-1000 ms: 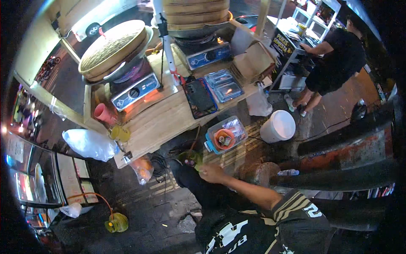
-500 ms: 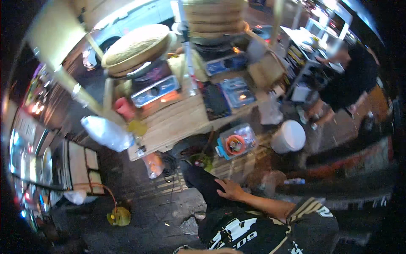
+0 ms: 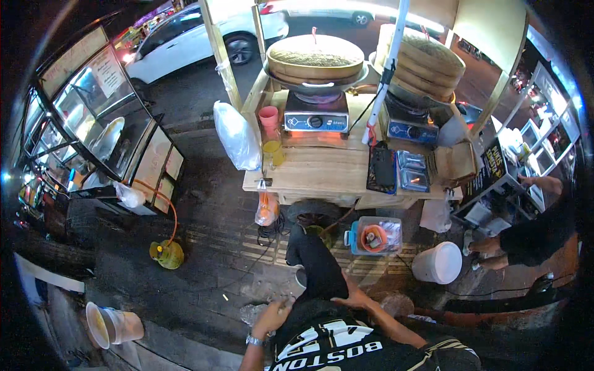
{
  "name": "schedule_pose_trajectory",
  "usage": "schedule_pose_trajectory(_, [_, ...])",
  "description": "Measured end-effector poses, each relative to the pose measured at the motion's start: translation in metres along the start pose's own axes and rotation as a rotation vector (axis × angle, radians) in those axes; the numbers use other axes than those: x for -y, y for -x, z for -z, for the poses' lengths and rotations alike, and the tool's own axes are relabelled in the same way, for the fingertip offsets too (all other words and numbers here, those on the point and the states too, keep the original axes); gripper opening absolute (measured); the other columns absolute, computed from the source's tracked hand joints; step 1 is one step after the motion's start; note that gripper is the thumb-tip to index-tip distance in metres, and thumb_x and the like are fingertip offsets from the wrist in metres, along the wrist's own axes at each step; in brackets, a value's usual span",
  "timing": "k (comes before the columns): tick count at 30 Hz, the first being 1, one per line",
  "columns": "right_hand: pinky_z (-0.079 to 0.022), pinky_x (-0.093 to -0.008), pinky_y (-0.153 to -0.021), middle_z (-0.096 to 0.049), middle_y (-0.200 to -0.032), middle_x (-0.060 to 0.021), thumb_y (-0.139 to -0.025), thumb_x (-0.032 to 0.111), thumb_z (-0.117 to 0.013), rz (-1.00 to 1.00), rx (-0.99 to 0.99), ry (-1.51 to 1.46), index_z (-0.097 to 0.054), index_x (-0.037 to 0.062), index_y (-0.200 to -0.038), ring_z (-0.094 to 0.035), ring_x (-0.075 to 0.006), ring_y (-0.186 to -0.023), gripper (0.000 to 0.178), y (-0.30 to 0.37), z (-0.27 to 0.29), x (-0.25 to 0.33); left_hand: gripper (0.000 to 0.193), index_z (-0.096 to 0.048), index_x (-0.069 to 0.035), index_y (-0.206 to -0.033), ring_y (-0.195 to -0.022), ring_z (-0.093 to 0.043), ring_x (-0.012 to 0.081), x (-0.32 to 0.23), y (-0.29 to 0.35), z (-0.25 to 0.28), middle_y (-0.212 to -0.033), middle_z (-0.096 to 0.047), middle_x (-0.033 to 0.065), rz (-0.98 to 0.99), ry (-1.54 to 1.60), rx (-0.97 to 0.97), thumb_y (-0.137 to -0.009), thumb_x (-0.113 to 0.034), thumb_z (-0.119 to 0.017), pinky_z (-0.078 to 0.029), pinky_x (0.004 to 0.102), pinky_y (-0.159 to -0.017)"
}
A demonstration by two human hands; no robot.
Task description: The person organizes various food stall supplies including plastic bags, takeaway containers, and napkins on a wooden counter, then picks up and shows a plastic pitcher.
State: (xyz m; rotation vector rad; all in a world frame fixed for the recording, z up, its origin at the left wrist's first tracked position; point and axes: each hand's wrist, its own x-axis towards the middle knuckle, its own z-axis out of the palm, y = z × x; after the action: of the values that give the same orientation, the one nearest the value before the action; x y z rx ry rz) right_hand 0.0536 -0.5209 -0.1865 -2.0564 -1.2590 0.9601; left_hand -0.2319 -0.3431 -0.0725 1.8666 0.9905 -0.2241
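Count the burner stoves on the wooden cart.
2: one stove under the wide bamboo steamer at the cart's back left, one stove under the stacked steamers to its right.

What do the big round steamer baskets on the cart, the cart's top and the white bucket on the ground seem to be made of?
The steamer baskets look like woven bamboo: tan, matte, with banded rims. The cart top seems bare wood: pale planks with visible seams. The white bucket looks like plastic: smooth, even and slightly glossy, though painted metal cannot be ruled out.
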Motion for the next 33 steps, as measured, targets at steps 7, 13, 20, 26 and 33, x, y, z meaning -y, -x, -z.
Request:
schedule_pose_trajectory(7, [-0.034, -0.0501, -0.113, -0.032, -0.15, -0.0308, -0.076, 0.059, -0.076, -0.168, 0.031, -0.018, -0.008, 0.0092, -0.156, -0.039, -0.047, -0.135, 0.116, 0.003, 0.011, 0.047, 0.042, -0.063, -0.004, -0.123, -0.111, -0.061, 0.0425, 0.048, 0.02, -0.015, -0.117, -0.065, 0.0257, 0.082, 0.059, 0.047, -0.099, -0.035, -0.05, -0.048, 0.0428, -0.095])
schedule_pose_trajectory(13, [-0.038, -0.0505, -0.11, -0.035, -0.149, -0.0311, -0.074, 0.063, -0.075, -0.111, -0.034, 0.052, -0.013, 0.0138, -0.156, -0.043, -0.0475, -0.132, 0.114, -0.003, 0.004, 0.041, 0.049, -0.058, -0.003, -0.131, -0.119, -0.057, 0.0287, -0.057, 0.045, 0.025, -0.133, -0.058, 0.0181, -0.291, 0.445, -0.018, -0.101, -0.041, -0.049, -0.042, 0.0386, -0.102])
schedule_pose_trajectory(20, [-0.038, -0.051, -0.11, -0.033, -0.149, -0.0319, -0.074, 0.067, -0.072, -0.202, 0.02, 0.112, -0.015, 0.0164, -0.157, -0.044, -0.0491, -0.132, 0.113, -0.002, 0.007, 0.046, 0.063, -0.04, -0.011, -0.15, -0.15, -0.018, 0.0302, -0.122, 0.043, 0.02, -0.16, -0.028, 0.0125, -0.903, 0.53, 0.905, -0.101, -0.051, -0.039, -0.003, 0.0503, -0.121])
schedule_pose_trajectory(26, [-0.033, -0.05, -0.114, -0.029, -0.153, -0.0298, -0.076, 0.064, -0.072, -0.186, 0.015, -0.032, -0.016, 0.0134, -0.156, -0.034, -0.0452, -0.14, 0.11, 0.004, 0.008, 0.039, 0.059, -0.044, -0.011, -0.149, -0.151, -0.017, 0.0296, -0.129, 0.045, 0.018, -0.16, -0.029, 0.0108, -0.862, 0.615, 0.987, -0.103, -0.047, -0.038, -0.004, 0.0509, -0.121])
schedule_pose_trajectory(33, [-0.03, -0.0473, -0.116, -0.029, -0.154, -0.0284, -0.076, 0.064, -0.073, -0.193, 0.107, 0.008, -0.013, 0.0094, -0.156, -0.033, -0.043, -0.141, 0.114, -0.006, 0.008, 0.046, 0.042, -0.057, -0.009, -0.138, -0.139, -0.037, 0.0305, -0.131, 0.072, 0.032, -0.147, -0.045, 0.0121, -0.795, 0.855, 0.883, -0.103, -0.032, -0.049, -0.025, 0.051, -0.116])
